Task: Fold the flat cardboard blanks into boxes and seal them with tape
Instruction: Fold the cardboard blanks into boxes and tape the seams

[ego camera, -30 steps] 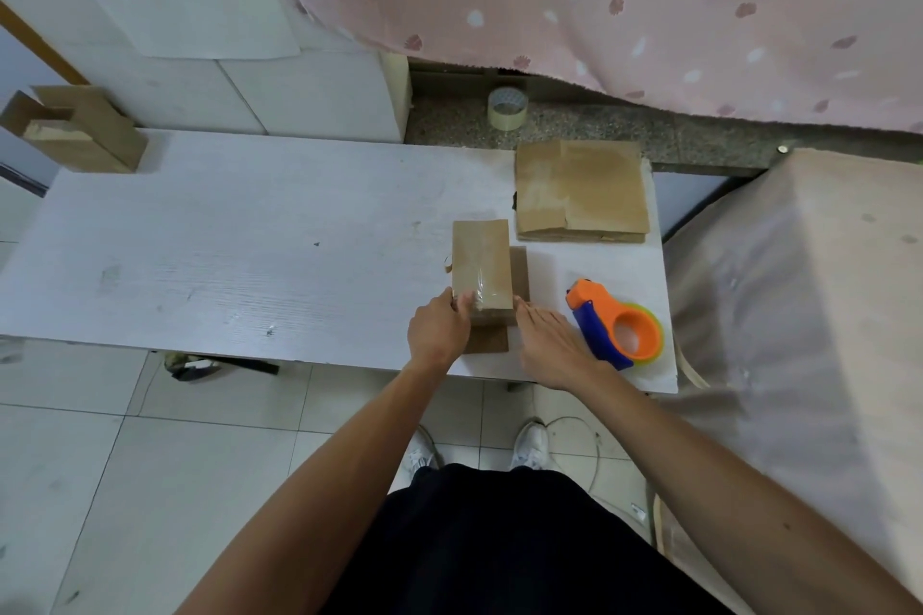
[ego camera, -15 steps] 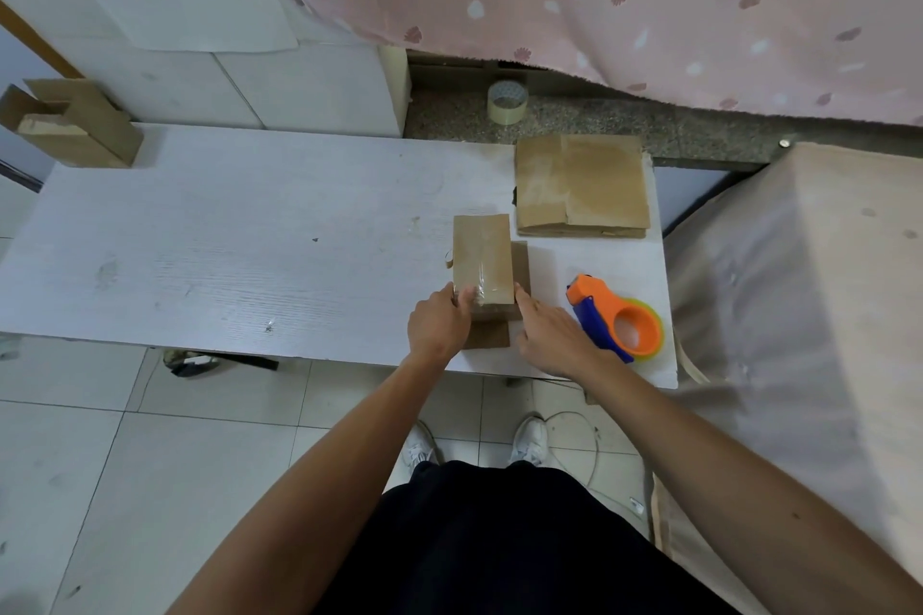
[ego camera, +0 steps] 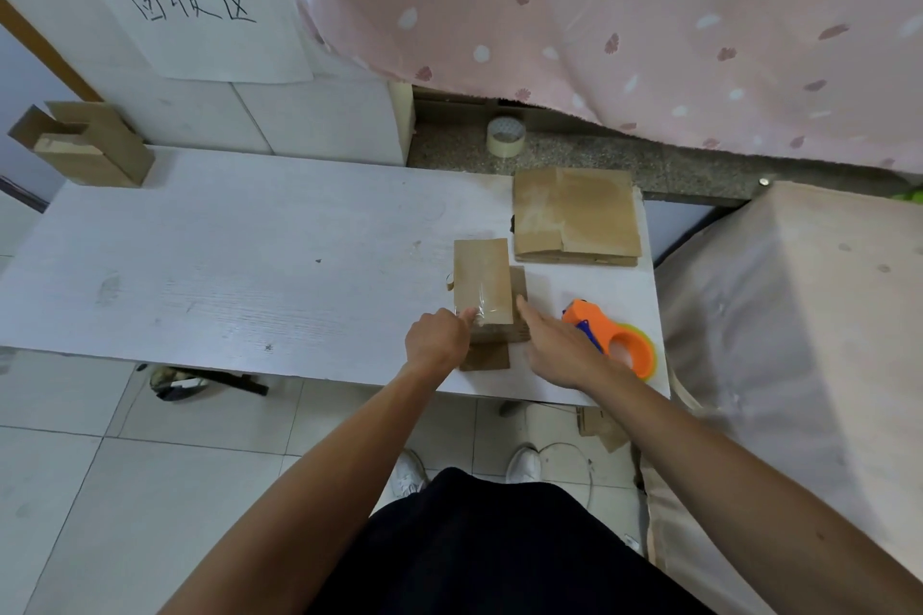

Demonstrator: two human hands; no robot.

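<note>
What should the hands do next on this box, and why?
Probably smooth the clear tape down over the near edge of the box with the right hand. The tape looks wrinkled there, the left hand holds the near left corner, and the right hand's straight fingers touch its right side.

Makeshift home workspace: white table [ego camera: 249, 265], pink curtain [ego camera: 599, 15], tiled floor [ego camera: 100, 489].

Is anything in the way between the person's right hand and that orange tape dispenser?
Nothing visible does. The right hand, touching the box, is right beside the orange tape dispenser, which lies on the table; the hand even overlaps its edge in this view.
</note>
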